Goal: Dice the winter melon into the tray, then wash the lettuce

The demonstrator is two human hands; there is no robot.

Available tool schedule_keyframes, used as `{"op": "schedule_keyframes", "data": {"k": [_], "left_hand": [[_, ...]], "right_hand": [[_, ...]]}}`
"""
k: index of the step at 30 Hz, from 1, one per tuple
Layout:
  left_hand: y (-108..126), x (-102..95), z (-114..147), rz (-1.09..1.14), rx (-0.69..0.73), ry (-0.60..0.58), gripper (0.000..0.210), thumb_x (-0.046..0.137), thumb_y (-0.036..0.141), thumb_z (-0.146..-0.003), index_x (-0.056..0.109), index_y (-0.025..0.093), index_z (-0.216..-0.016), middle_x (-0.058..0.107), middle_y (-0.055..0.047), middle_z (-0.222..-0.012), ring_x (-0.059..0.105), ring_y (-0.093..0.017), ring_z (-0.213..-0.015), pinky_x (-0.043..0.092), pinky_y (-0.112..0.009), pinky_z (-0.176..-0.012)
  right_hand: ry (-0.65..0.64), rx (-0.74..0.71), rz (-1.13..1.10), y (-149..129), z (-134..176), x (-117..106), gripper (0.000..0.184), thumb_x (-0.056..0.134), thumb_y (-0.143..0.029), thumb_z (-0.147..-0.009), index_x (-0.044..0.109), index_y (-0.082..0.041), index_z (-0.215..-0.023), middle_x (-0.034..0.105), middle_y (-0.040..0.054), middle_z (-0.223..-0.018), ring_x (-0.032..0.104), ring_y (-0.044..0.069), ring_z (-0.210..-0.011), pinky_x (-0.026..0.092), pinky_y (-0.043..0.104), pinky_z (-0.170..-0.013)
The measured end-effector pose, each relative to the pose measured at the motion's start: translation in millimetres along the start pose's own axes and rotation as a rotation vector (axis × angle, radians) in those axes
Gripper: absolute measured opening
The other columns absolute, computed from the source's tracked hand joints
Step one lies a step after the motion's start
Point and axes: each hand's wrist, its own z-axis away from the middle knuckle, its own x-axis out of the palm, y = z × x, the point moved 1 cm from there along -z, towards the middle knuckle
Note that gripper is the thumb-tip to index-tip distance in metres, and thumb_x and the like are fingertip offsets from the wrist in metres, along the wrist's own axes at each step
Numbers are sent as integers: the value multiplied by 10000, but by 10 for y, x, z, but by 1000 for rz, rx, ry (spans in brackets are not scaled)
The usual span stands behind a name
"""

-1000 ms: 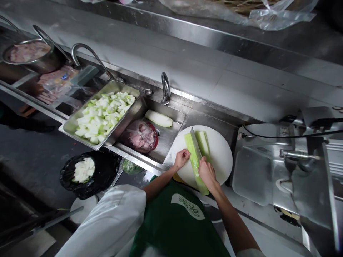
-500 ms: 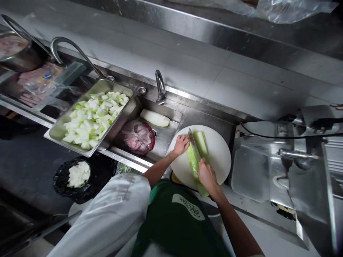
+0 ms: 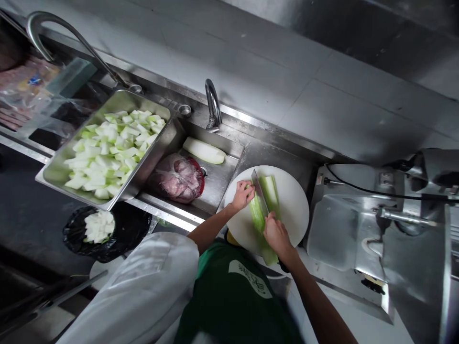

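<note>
R hand (image 3: 278,234) is clasping a knife (image 3: 260,193) by its handle, blade running lengthwise along a green gourd piece (image 3: 256,215) near frame ctr. L hand (image 3: 242,195) is bunching its fingers on that piece's upper L side; can't tell if the thumb's pinching. A 2nd gourd piece (image 3: 270,188) is lying just R of the blade.

Risk: L fingertips are sitting v. close to the blade, so a slip could nick them; the piece's lower end is overhanging the white board (image 3: 294,210), so uneven pressure could tip it.

Room: the board's R part is offering space; a sink (image 3: 215,193) w/ pale gourd (image 3: 204,150) is bordering L, a metal machine (image 3: 333,234) is hemming in R. A pan (image 3: 53,174) of chunks (image 3: 114,153) is filling upper L.
</note>
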Motion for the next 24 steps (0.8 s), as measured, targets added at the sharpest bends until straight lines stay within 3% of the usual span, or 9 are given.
{"op": "schedule_keyframes", "data": {"k": [7, 12, 19, 24], "left_hand": [[-40, 32, 30, -87, 35, 5, 128, 568, 255, -1016, 691, 221, -1027, 602, -90, -1142, 538, -232, -1127, 505, -468, -1023], [-47, 58, 19, -99, 8, -19, 85, 627, 245, -992, 707, 247, -1020, 622, -90, -1161, 545, -244, -1171, 494, -466, -1052], [-61, 89, 19, -123, 26, 7, 168, 574, 272, -1021, 727, 208, -1051, 637, -109, -1163, 518, -244, -1170, 478, -457, -1053], [-67, 98, 25, -127, 25, 7, 184, 556, 269, -1027, 728, 206, -1034, 628, -108, -1160, 508, -240, -1164, 467, -452, -1058]], "right_hand": [[82, -11, -66, -163, -673, 167, 283, 339, -166, -1089, 551, -74, -1252, 757, 189, -1050, 746, 246, -977, 459, 273, -711], [66, 0, -76, -165, -751, 134, 261, 353, -186, -1097, 555, -91, -1231, 756, 178, -1042, 738, 233, -953, 434, 271, -691], [-15, -75, -18, -72, -447, -193, 218, 366, -168, -1086, 559, -113, -1171, 739, 183, -1058, 724, 247, -1045, 405, 274, -754], [-171, 12, 30, 226, 238, -44, 240, 330, -190, -1096, 550, -122, -1164, 734, 176, -1006, 730, 250, -979, 372, 287, -718]]}}
